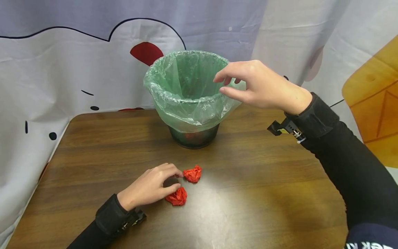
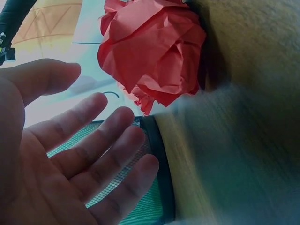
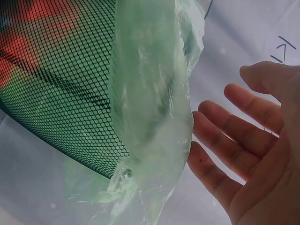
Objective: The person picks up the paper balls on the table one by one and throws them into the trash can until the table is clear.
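Observation:
Two crumpled red paper balls lie on the table: a far one (image 1: 192, 173) and a near one (image 1: 177, 196). My left hand (image 1: 152, 184) is beside them, fingers loosely bent and thumb at the near ball. In the left wrist view the palm holds nothing, and a red paper ball (image 2: 152, 49) lies beyond the fingertips. My right hand (image 1: 252, 83) hovers at the right rim of a mesh bin (image 1: 194, 139), relaxed and without anything in it. A green plastic liner (image 1: 186, 112) folds over the bin's rim. Blurred red shapes (image 3: 44, 18) show through the mesh in the right wrist view.
The bin stands toward the back of a brown wooden table (image 1: 102, 145). A printed cloth (image 1: 56, 76) hangs right behind the table and along its left side. Each wrist wears a black band with a small camera.

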Demonstrator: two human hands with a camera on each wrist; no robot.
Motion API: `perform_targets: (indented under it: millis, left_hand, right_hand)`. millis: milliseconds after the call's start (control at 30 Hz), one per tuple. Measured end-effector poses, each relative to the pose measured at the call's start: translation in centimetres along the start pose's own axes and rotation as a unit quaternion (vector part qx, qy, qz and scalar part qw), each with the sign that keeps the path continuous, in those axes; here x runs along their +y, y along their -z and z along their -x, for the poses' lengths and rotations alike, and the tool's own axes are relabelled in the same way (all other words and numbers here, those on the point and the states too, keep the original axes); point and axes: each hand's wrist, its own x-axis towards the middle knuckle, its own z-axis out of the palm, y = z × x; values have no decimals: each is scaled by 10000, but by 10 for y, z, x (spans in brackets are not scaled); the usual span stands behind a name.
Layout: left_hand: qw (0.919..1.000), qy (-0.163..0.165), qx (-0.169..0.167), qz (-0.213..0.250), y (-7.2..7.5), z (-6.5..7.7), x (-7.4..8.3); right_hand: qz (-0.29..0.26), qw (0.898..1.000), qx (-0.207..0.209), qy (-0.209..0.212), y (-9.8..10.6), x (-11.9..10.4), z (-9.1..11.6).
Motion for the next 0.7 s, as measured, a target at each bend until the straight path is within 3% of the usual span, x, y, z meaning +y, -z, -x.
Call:
perform_targets:
  millis: [467,700]
  left_hand:
    - [10000,-8,6,26,0,-2,0]
    - [10000,-47,38,-13,-2,-2,0]
  right_hand:
    - [-407,9981,217,409,-8,-14,19]
    - [-382,9980,113,485,-16,-22,28]
